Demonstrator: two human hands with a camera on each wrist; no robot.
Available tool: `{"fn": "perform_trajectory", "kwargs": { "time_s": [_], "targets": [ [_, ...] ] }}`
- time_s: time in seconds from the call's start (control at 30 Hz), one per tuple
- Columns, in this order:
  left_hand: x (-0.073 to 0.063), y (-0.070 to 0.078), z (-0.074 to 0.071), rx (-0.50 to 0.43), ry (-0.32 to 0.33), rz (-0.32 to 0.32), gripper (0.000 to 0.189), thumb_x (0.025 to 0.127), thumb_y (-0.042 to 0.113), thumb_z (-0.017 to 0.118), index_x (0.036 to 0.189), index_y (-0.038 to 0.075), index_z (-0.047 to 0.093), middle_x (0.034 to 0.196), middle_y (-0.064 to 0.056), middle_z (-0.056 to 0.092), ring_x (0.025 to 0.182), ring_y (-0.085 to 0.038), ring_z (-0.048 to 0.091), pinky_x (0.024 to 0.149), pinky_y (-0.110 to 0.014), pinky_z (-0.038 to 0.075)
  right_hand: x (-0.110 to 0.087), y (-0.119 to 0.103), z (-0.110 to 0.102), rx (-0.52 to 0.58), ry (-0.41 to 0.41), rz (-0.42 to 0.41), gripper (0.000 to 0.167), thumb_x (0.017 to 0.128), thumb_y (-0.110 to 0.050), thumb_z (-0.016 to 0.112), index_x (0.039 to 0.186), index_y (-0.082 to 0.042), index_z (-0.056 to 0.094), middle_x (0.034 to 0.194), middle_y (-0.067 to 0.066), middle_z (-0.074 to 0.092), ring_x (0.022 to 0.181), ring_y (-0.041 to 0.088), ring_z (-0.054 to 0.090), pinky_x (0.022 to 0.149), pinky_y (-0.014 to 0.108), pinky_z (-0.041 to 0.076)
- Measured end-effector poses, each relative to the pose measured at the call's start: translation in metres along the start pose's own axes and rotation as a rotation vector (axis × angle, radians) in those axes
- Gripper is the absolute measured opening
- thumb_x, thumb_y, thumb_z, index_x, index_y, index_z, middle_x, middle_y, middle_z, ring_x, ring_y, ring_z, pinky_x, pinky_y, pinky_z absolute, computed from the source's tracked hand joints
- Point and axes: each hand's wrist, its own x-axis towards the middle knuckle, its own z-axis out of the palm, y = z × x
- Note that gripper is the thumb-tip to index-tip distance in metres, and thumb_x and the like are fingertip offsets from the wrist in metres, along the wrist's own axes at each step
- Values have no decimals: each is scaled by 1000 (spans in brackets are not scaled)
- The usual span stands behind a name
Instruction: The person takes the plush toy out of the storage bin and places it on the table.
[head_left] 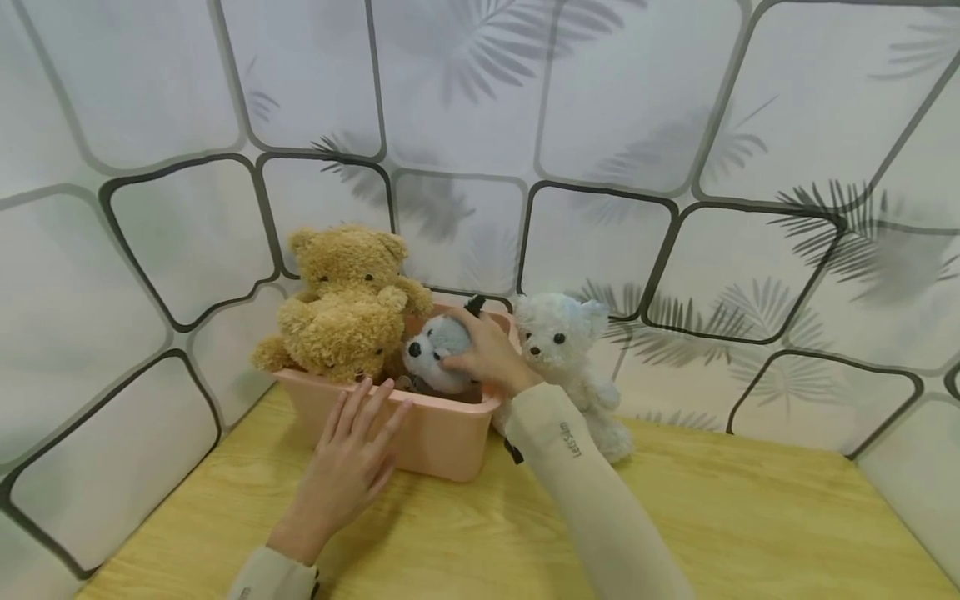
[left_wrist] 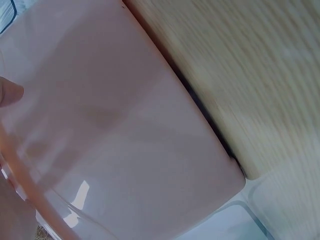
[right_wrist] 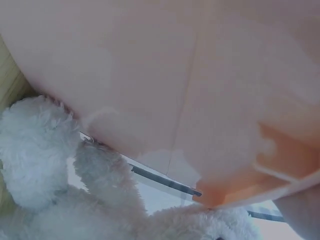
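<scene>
In the head view a pink plastic bin (head_left: 442,437) stands on the table, its front wall facing me. My left hand (head_left: 352,454) rests its straight fingers on the front rim; a fingertip also shows beside the bin's wall (left_wrist: 125,125) in the left wrist view. Inside the bin's right half, my right hand (head_left: 491,350) holds a grey and white plush toy (head_left: 431,354) with a dark nose, thumb and fingers round its head. Two tan teddy bears, one behind (head_left: 348,258) and one in front (head_left: 337,333), fill the left half. The toy's lower body is hidden.
A white fluffy teddy bear (head_left: 558,358) sits against the bin's right side, under my right forearm; its fur (right_wrist: 40,150) shows in the right wrist view. Patterned wall panels (head_left: 461,221) rise behind and at the left. The yellow wooden table (head_left: 750,517) extends to the right.
</scene>
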Motion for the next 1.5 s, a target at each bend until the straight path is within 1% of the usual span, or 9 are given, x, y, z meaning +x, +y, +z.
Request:
{"fn": "perform_trajectory", "kwargs": {
  "time_s": [0.17, 0.37, 0.47, 0.57, 0.7, 0.9, 1.23, 1.37, 1.5],
  "targets": [
    [-2, 2, 1, 9, 3, -4, 72, 87, 26, 49, 156, 7, 37, 156, -26, 33, 143, -49, 28, 122, -58, 11, -11, -1, -3, -3, 64, 13, 65, 84, -20, 83, 143, -16, 56, 123, 16, 62, 111, 34, 56, 93, 55, 47],
    [-5, 4, 2, 12, 12, -9, 71, 89, 26, 48, 156, 8, 36, 158, -25, 32, 144, -48, 27, 122, -57, 10, -20, -4, -11, 43, 125, 3, 65, 78, -19, 86, 138, -14, 60, 120, 21, 55, 104, 36, 54, 81, 52, 52],
    [-5, 4, 2, 10, 18, -8, 70, 90, 26, 48, 156, 8, 36, 159, -25, 30, 144, -48, 26, 123, -57, 10, -22, -4, -19, 119, 135, -11, 65, 78, -14, 85, 138, -11, 59, 123, 22, 55, 100, 35, 57, 79, 50, 54],
    [-4, 4, 2, 6, 20, -9, 72, 88, 25, 49, 156, 8, 37, 159, -25, 30, 145, -48, 26, 122, -57, 10, -24, -3, -29, 235, 152, -1, 65, 78, -9, 84, 138, -10, 58, 131, 21, 55, 105, 36, 58, 83, 52, 54],
    [-4, 3, 2, 4, 23, -9, 71, 87, 24, 50, 155, 7, 39, 159, -25, 31, 144, -49, 27, 122, -58, 11, -29, -1, -42, 313, 203, 12, 65, 76, -6, 84, 137, -10, 59, 138, 18, 55, 109, 37, 59, 88, 53, 53],
    [-3, 3, 3, 0, 23, -10, 71, 86, 23, 52, 154, 7, 40, 158, -25, 31, 144, -49, 27, 122, -58, 12, -42, 3, -57, 450, 275, 10, 65, 76, -4, 83, 136, -7, 57, 132, 19, 58, 109, 35, 58, 89, 51, 52],
    [-2, 3, 2, -11, 16, -10, 65, 92, 25, 45, 155, 7, 39, 159, -25, 30, 145, -48, 26, 122, -59, 12, -68, 15, -60, 600, 355, 38, 67, 78, 1, 81, 139, -7, 54, 134, 15, 52, 109, 31, 55, 89, 46, 50],
    [0, 3, 2, -19, 14, -10, 67, 90, 24, 46, 155, 7, 39, 160, -25, 29, 145, -49, 25, 121, -59, 12, -76, 19, -61, 678, 424, 5, 63, 77, 6, 78, 135, -5, 56, 128, 13, 55, 104, 28, 57, 84, 39, 52],
    [1, 1, 2, -24, 4, -7, 69, 90, 23, 49, 156, 7, 37, 160, -25, 28, 145, -49, 24, 121, -60, 12, -81, 24, -61, 798, 513, -41, 58, 74, 11, 75, 126, -14, 64, 121, 7, 59, 99, 23, 58, 80, 33, 54]
  ]
}}
